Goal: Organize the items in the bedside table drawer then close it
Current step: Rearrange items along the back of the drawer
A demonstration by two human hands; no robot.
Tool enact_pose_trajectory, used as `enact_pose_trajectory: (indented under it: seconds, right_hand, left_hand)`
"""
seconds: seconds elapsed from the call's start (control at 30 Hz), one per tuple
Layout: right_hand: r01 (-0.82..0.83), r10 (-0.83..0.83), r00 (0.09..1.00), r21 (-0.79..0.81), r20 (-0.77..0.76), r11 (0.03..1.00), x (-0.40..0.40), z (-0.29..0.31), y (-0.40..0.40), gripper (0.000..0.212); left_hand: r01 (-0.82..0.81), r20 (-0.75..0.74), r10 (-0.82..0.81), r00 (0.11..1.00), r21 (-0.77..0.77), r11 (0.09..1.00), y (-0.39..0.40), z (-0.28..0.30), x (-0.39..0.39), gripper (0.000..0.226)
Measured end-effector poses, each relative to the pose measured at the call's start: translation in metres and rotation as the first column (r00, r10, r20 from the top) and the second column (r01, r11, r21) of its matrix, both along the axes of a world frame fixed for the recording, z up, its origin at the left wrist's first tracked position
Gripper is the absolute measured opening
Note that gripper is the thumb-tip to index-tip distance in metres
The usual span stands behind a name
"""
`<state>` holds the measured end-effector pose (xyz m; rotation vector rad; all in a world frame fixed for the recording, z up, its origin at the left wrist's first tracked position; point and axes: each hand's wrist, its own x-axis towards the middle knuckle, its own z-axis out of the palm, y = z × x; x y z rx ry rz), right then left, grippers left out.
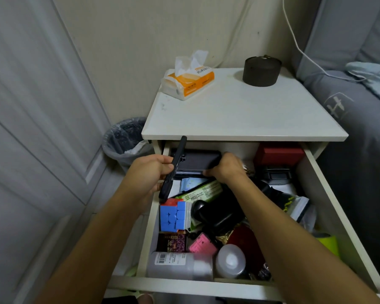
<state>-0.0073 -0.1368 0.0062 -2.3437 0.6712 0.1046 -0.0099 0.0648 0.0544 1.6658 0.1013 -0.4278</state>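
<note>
Tabletop, left: an orange tissue pack (188, 81).
Tabletop, right: a dark round container (261, 71).
Floor, left: a lined bin (124, 139).
Right: a grey bed (347, 110).

**Count by kind**

Hands: 2 (left hand (150, 172), right hand (226, 168)). Phones: 2 ( (173, 167), (198, 161)). Cube (173, 215): 1. Bottles: 2 ( (180, 265), (230, 261)). Red box (279, 153): 1. Tissue pack (189, 81): 1. Dark tin (261, 70): 1. Bin (125, 139): 1.

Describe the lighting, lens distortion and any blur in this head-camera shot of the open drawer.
Head view: dim, soft indoor light, no harsh glare on the bedside table top; wide-angle lens bows the door panels and the drawer sides outward; the drawer's back is shadowed under the top; the left hand and right hand look slightly soft, small labels unreadable.
</note>
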Motion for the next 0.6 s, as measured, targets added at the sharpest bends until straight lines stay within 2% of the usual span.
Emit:
enact_pose_trajectory:
  seconds: [0.13, 0.2, 0.3, 0.37, 0.43, 0.5, 0.53, 0.6]
  right_hand:
    - [-0.058, 0.058, 0.998, -0.044, -0.004, 0.997, -0.001, -0.005, -0.003, 0.059]
    - [-0.082, 0.082, 0.996, 0.019, -0.020, 0.996, 0.000, -0.008, -0.011, 0.053]
    - [-0.045, 0.041, 0.999, 0.167, 0.023, 0.985, 0.005, -0.014, -0.022, 0.026]
    - [0.029, -0.054, 0.995, 0.292, 0.079, 0.956, 0.007, -0.018, -0.025, 0.005]
    - [0.134, -0.227, 0.966, 0.519, 0.121, 0.844, 0.005, -0.019, -0.027, 0.011]
    - [0.216, -0.388, 0.918, 0.716, 0.082, 0.663, 0.007, -0.019, -0.029, 0.013]
    - [0.242, -0.428, 0.903, 0.771, 0.044, 0.589, 0.007, -0.021, -0.027, 0.016]
    - [0.262, -0.438, 0.899, 0.796, 0.005, 0.546, 0.007, -0.014, -0.034, 0.014]
  left_hand:
    - [0.085, 0.137, -0.099, 0.986, 0.108, 0.991, -0.002, 0.001, -0.004, 0.019]
    - [0.138, 0.255, -0.185, 0.949, 0.189, 0.972, -0.008, 0.001, -0.007, 0.022]
    - [0.195, 0.403, -0.345, 0.848, 0.368, 0.909, -0.020, -0.004, -0.006, 0.031]
    - [0.187, 0.463, -0.451, 0.763, 0.510, 0.840, -0.025, -0.013, -0.001, 0.033]
    - [0.138, 0.501, -0.557, 0.662, 0.649, 0.748, -0.033, -0.022, 0.003, 0.029]
    - [0.070, 0.484, -0.654, 0.581, 0.771, 0.633, -0.038, -0.029, 0.011, 0.025]
    - [0.032, 0.467, -0.693, 0.550, 0.817, 0.576, -0.036, -0.034, 0.015, 0.025]
    - [-0.044, 0.440, -0.759, 0.479, 0.876, 0.480, -0.044, -0.039, 0.028, 0.029]
